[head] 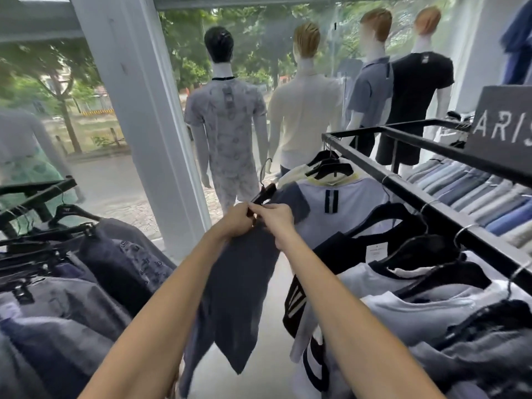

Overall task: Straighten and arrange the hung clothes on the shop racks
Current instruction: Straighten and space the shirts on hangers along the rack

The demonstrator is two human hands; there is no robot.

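The blue-grey garment (pixel 241 283) hangs at the centre of the frame, held up in the aisle between the two racks and clear of both rails. Its top is on a black hanger (pixel 264 192), whose hook points up and to the left. The left hand (pixel 234 221) and right hand (pixel 275 218) meet at the garment's top edge just below the hanger. Both have curled fingers that pinch the cloth there, knuckles almost touching, though I cannot tell whether they also grip the hanger itself. The cloth falls slack to a point in the lower centre.

Just right of the hands, a white shirt with two dark stripes (pixel 339 208) hangs on the right rack (pixel 449 220) — a black rail running from centre right down to the lower right edge, crowded with white, grey and black tops on black hangers. Behind that rail lie folded clothes (pixel 472 191) in a row, and above them is a dark sign (pixel 506 119).

At lower left, the left rack (pixel 43 197) carries dark shirts. A white pillar (pixel 135 105) stands upper left — beyond it, dressed mannequins (pixel 227 125) face the window.
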